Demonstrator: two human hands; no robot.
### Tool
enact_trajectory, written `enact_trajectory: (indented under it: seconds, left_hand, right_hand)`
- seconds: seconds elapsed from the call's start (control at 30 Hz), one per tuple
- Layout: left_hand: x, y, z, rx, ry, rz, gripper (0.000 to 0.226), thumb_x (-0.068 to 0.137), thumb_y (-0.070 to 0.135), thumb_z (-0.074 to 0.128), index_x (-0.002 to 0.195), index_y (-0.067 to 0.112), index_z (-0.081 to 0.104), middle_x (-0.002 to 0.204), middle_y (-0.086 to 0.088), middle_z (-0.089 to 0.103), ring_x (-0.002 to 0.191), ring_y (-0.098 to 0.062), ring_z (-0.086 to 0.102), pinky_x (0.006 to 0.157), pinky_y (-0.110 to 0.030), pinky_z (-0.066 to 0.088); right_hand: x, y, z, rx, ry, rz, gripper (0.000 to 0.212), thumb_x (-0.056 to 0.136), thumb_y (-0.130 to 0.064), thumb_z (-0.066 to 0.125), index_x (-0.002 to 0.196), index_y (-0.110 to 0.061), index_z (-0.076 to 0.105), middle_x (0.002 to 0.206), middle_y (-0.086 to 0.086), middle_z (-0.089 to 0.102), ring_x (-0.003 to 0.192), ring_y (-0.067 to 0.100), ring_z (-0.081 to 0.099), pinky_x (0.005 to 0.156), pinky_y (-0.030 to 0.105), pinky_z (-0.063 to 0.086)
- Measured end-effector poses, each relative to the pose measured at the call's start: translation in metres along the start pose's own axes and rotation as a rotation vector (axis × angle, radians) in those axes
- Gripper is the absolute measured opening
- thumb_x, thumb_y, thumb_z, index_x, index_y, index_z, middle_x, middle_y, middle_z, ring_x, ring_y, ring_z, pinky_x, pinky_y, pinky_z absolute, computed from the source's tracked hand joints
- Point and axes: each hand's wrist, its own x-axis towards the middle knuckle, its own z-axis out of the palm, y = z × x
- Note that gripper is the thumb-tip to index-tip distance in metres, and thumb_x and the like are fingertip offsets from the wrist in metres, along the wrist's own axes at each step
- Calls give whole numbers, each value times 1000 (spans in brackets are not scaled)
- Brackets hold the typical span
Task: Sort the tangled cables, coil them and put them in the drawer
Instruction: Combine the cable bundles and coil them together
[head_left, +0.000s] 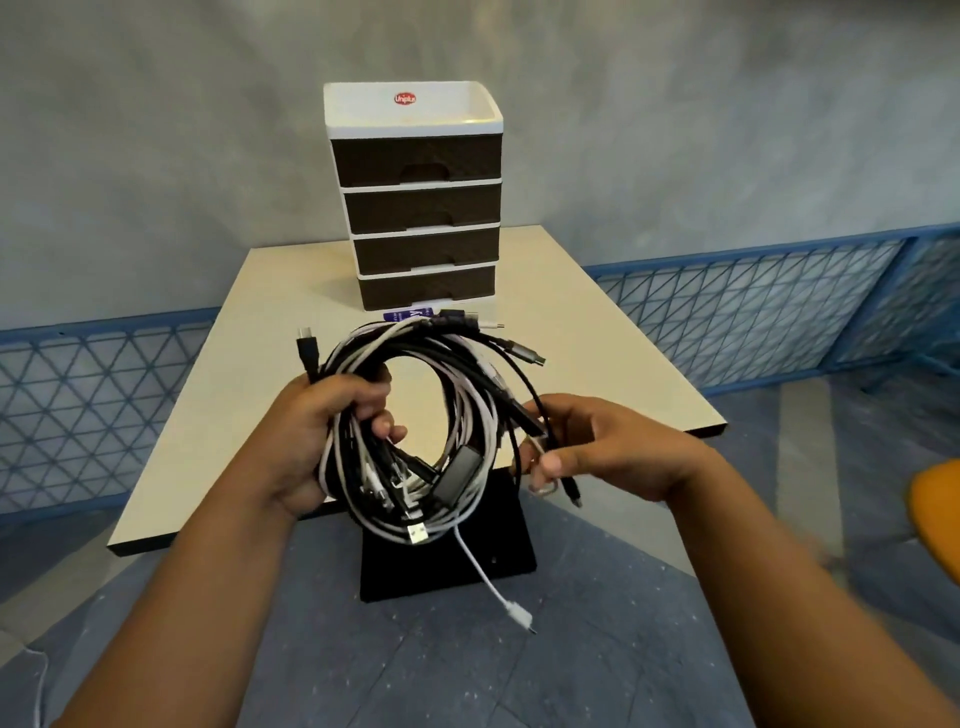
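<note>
1. A pale beige table (270, 415) with a dark edge stands on a grey floor (597, 649).
2. A four-drawer unit (415, 208), white frame with dark brown fronts, stands at the table's far middle.
3. A small blue label (402, 315) lies on the table just before the unit's base.

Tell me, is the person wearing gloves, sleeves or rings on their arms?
No gloves. The left hand and right hand are bare, and both forearms are bare as far as the picture shows. No sleeves, watch, bracelet or rings are visible.
</note>
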Motion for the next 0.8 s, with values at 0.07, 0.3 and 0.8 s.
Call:
enact_trajectory:
  seconds: [0.07, 0.3, 0.8]
  left_hand:
    - [2, 2, -6, 18, 7, 20, 9, 73, 10, 58, 74, 8, 49, 54, 1, 35, 49, -15, 48, 68, -33, 55]
    - [-4, 10, -14, -34, -37, 58, 11, 81, 3, 52, 81, 8, 61, 54, 3, 36, 49, -13, 46, 65, -31, 56]
    - [-8, 21, -14, -8, -126, 69, 16, 65, 9, 63, 81, 11, 65, 55, 2, 35, 50, -14, 47, 64, -32, 56]
  right_hand:
    - [0, 5, 3, 6, 47, -13, 44, 84, -7, 72, 125, -7, 55, 89, 7, 65, 79, 22, 60, 78, 44, 47]
    - [-2, -2, 10, -20, 202, -77, 23, 93, -9, 64, 116, -9, 64, 86, 3, 67, 70, 11, 58, 65, 22, 47]
    - [26, -10, 45, -170, 257, -192, 33, 86, -16, 66, 116, -27, 59, 101, -14, 66, 98, 2, 63, 91, 32, 52]
